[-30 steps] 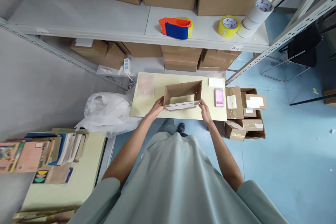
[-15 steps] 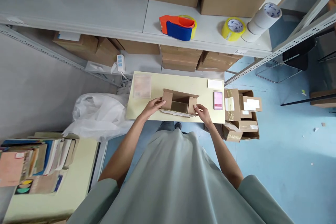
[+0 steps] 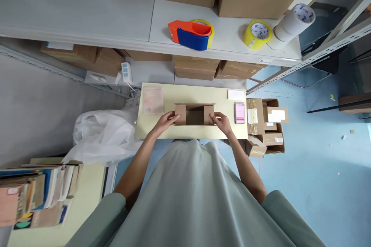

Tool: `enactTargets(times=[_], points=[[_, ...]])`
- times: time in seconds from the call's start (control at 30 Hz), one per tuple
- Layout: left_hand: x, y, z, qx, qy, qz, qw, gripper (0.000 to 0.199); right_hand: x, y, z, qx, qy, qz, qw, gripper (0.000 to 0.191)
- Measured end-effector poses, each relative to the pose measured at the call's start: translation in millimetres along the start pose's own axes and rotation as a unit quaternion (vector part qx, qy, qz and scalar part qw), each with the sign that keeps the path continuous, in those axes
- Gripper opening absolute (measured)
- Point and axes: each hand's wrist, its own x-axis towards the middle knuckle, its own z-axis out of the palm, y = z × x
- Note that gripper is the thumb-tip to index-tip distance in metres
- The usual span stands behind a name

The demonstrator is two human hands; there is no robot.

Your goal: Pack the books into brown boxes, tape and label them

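The left hand (image 3: 165, 122), half-curled, pinches the open carton (image 3: 195, 117) at its 9 o'clock flap; the right hand (image 3: 222, 122), likewise, at 3 o'clock, presumably steadying both ends on the table (image 3: 199, 93). Towards 12 o'clock, the tape dispenser (image 3: 190, 38) lies shelved, apparently for easy reach.

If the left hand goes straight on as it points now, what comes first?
The left hand would meet the left flap of the cardboard box, which it seems to hold; depth is unclear.
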Motion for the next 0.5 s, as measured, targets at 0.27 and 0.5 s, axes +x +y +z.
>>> enactTargets(times=[0.27,0.5], points=[[-13,7,-4.7,0.042,0.043,0.07,0.996,0.084,-12,-8,-16,-0.011,0.014,-0.011,1.0,0.07],[-51,18,-22.1,0.138,-0.064,0.122,0.981,0.086,-36,-27,-55,-0.036,-0.105,-0.121,0.986,0.081]])
